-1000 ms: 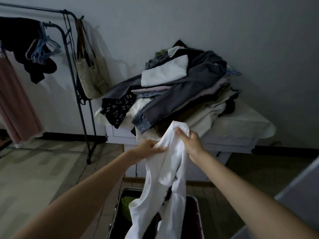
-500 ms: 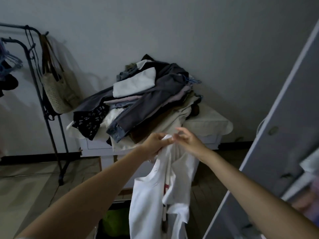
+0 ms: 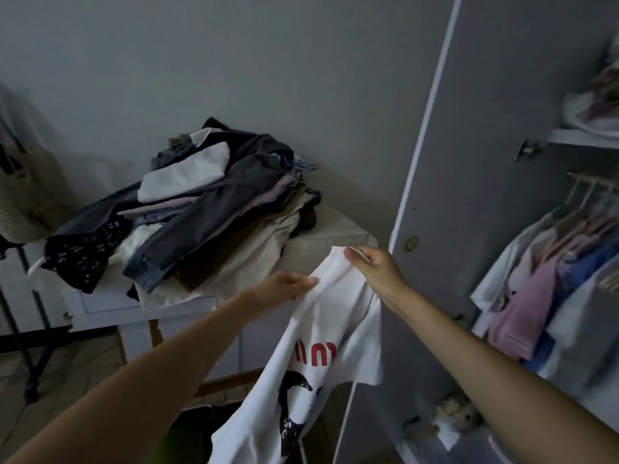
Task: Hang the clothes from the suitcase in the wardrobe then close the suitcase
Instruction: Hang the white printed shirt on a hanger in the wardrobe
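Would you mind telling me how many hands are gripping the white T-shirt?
2: the left hand and the right hand both pinch the white T-shirt along its top edge.

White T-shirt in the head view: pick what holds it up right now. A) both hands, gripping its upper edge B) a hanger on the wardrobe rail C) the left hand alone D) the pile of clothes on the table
A: the left hand and the right hand each grip the upper edge of the white T-shirt, which hangs free below them, in front of the wardrobe door.
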